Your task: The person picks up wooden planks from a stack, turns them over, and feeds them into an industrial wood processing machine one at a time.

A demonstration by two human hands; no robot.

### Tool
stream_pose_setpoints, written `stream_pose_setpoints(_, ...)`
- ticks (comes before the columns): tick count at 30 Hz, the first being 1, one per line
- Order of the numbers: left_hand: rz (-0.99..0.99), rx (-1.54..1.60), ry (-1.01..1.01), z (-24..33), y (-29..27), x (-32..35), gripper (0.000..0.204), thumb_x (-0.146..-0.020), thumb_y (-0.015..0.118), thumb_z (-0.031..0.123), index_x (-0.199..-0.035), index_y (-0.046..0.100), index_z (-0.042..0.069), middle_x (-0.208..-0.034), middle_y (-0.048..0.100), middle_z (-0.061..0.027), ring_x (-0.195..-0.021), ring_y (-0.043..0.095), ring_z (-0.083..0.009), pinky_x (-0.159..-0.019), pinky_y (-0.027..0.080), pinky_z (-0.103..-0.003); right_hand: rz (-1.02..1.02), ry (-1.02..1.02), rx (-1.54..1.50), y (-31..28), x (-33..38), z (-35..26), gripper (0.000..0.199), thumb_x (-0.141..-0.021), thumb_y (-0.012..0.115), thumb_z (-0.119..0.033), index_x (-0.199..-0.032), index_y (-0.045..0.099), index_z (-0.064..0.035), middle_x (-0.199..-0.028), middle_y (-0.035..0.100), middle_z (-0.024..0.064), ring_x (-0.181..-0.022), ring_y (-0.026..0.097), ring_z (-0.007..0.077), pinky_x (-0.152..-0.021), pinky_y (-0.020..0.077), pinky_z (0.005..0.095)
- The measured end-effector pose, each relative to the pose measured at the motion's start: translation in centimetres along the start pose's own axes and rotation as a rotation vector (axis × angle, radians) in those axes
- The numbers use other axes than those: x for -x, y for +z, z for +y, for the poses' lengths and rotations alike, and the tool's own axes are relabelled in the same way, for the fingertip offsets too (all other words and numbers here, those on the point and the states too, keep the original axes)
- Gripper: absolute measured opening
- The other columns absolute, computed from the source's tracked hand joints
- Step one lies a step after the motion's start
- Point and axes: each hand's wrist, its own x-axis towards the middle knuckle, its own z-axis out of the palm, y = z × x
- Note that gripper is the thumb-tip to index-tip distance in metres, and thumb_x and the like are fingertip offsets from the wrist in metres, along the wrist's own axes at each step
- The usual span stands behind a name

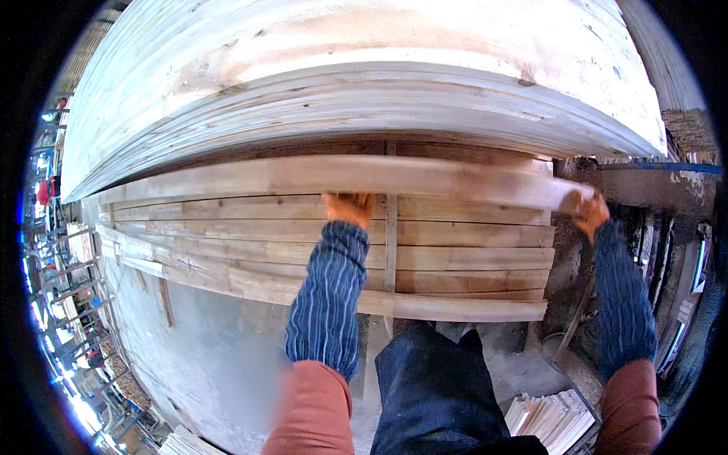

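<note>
A long wooden plank (pixel 455 179) is raised a little above a row of similar boards (pixel 470 258), running left to right in front of me. My left hand (pixel 350 208), in an orange glove, grips its near edge around the middle; the fingertips are hidden by the wood. At the plank's right end, my right hand (pixel 590 214), gloved the same way, is closed around the tip, slightly blurred. The boards lie side by side, with a narrow crosspiece (pixel 391 250) across them.
Beyond the plank rises a tall stack of pale boards (pixel 394 83). A machine frame with a blue edge (pixel 660 167) stands at the right. Low at the right is a bundle of thin wood strips (pixel 552 415). Grey concrete floor (pixel 205 356) spreads at the left.
</note>
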Motion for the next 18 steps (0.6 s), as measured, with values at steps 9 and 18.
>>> stream_pose_setpoints(9, -0.357, -0.843, 0.338, 1.7, -23.9, 5.9, 0.076, -0.102, 0.032, 0.069, -0.158, 0.042, 0.019, -0.165, 0.041, -0.009, -0.148, 0.039, -0.0357, -0.123, 0.028, -0.063, 0.091, 0.396, -0.667, 9.8, 19.3, -2.3, 0.048, -0.105, 0.063, -0.03, -0.149, 0.053, -0.0161, -0.108, 0.067, 0.0197, -0.089, 0.067, 0.0236, -0.084, 0.0568, 0.0317)
stream_pose_setpoints(18, -0.05, -0.484, 0.31, 4.2, -15.6, 16.4, 0.09, -0.096, 0.063, 0.067, -0.16, 0.032, 0.011, -0.15, 0.053, -0.0115, -0.137, 0.052, -0.0301, -0.113, 0.046, -0.05, 0.303, 0.853, -0.232, 11.0, 14.3, -2.7, 0.046, -0.094, 0.07, -0.034, -0.128, 0.067, -0.0024, -0.122, 0.069, 0.0136, -0.105, 0.065, 0.0285, -0.096, 0.0517, 0.0406)
